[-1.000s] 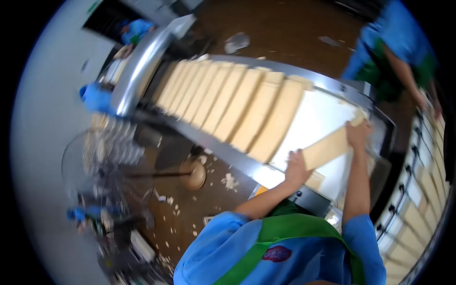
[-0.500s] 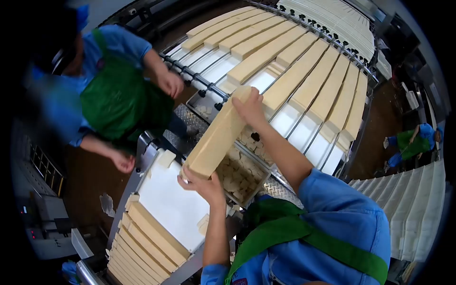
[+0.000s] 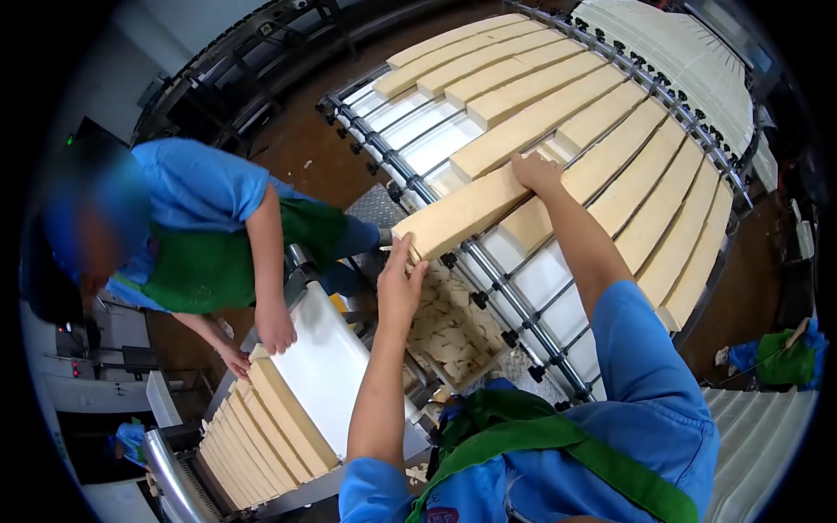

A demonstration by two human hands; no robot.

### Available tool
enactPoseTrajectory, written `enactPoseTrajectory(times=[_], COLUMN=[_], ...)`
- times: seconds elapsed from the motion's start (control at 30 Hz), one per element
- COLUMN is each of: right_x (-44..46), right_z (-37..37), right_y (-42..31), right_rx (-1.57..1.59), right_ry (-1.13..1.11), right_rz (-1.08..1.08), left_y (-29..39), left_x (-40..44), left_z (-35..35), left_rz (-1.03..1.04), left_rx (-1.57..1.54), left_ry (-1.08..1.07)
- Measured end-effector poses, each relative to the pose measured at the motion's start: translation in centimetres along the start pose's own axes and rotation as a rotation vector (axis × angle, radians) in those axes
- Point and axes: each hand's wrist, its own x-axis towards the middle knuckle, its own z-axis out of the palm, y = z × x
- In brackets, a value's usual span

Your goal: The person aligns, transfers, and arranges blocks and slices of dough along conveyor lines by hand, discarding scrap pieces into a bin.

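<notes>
A long pale yellow block [image 3: 466, 212] is held between my two hands, over the near edge of the wide conveyor. My left hand [image 3: 401, 283] grips its lower left end, thumb and fingers around it. At the upper right end, my right hand [image 3: 538, 173] closes on the block. Lanes split by thin metal rods hold several similar blocks [image 3: 610, 187] on the white conveyor [image 3: 545, 283]. Below my left hand sits a bin [image 3: 453, 336] of pale scraps.
A co-worker [image 3: 209, 218] in a green apron stands at the left, hands near a row of blocks [image 3: 270, 418] on a smaller belt [image 3: 323, 349]. A metal bar with black knobs [image 3: 514, 301] borders the wide conveyor. Another person [image 3: 780, 357] is far right.
The block in my hands has moved from above the scrap bin onto the wide conveyor's edge, swinging flatter. The co-worker's hands have come to the row of blocks on the smaller belt.
</notes>
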Motion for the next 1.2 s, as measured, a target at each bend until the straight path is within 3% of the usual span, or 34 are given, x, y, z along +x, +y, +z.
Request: enactPoseTrajectory(times=[0.07,0.13,0.27,0.33,0.47,0.53,0.6,0.63,0.67,0.73,0.77,0.8,0.87,0.97,1.03,1.07,1.13,1.2], right_x=[1.3,3.6,2.7,2.6,2.6,1.5,-0.9,-1.9,-1.9,-5.9,-7.2,-7.3,-9.9,-6.2,-10.6,-10.8,-10.4,-10.0], right_z=[0.5,2.8,0.8,0.5,0.0,-0.1,-1.1,-0.6,1.9,3.0,4.5,6.4,5.9,9.3,6.1,6.3,6.9,7.6], right_y=[0.8,2.3,3.0,3.0,3.5,3.0,1.3,0.0,-0.8,-2.8,-3.2,-2.7,-3.3,-1.9,-3.1,-3.0,-3.5,-4.0], right_rx=[0.046,-0.021,0.051,-0.139,-0.050,-0.064,-0.034,-0.011,-0.009,0.208,0.278,0.320,0.036,0.005,-0.213,-0.248,-0.269,-0.276], right_ry=[-0.022,0.327,0.363,0.382,0.370,0.588,0.487,0.384,0.473,0.360,0.389,0.504,0.537,0.490,0.518,0.551,0.587,0.462], right_rz=[0.011,0.031,-0.010,-0.019,-0.073,-0.109,-0.175,-0.231,-0.307,-0.467,-0.636,-0.955,-1.131,-1.044,-0.960,-0.882,-0.832,-0.660], left_y=[0.0,0.2,1.1,1.3,1.2,2.0,2.9,3.2,3.2,2.7,2.0,1.3,1.5,1.2,0.0,0.2,-0.1,1.1], left_x=[0.3,1.0,2.4,2.5,3.0,4.0,4.9,5.3,5.4,5.3,4.6,4.1,2.3,-1.9,-4.8,-6.2,-8.8,-11.8], left_z=[0.9,2.0,4.4,5.1,6.6,7.8,9.0,9.3,9.6,10.2,10.6,11.1,10.4,9.2,9.5,8.9,8.2,6.4], left_rz=[-0.011,-0.001,0.046,0.049,0.079,0.070,0.048,0.025,-0.008,-0.135,-0.069,-0.003,-0.173,-0.213,-0.150,-0.218,-0.231,-0.278], left_rx=[0.004,-0.026,-0.098,-0.062,-0.054,-0.089,-0.104,-0.075,-0.108,-0.211,-0.209,-0.196,-0.351,-0.297,-0.148,-0.207,0.072,0.137], left_ry=[-0.007,-0.020,-0.031,-0.020,0.013,-0.036,-0.074,-0.071,-0.064,-0.094,0.044,0.181,0.298,0.423,0.450,0.379,0.323,0.263])
